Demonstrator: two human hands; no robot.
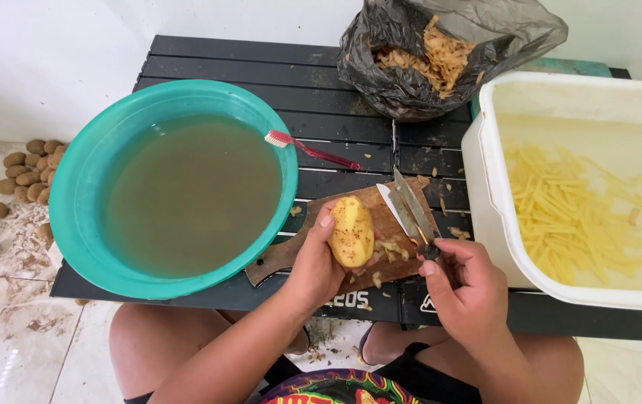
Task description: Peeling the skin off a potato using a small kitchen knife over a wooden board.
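My left hand (pixel 313 262) holds a partly peeled yellow potato (pixel 351 232) over a brown wooden cutting board (pixel 381 206). My right hand (pixel 471 288) grips a peeler (pixel 413 209) with its metal blade pointing up and away, just right of the potato. A knife blade (pixel 394 208) lies on the board beside the peeler. Scraps of peel (pixel 392 247) lie on the board under the potato.
A teal basin (pixel 81 179) of murky water sits at left, a pink toothbrush (pixel 310 150) on its rim. A white tub (pixel 485 187) of water and cut potato strips stands at right. A black bag (pixel 403 75) holds peels. Unpeeled potatoes (pixel 25 168) lie on the floor.
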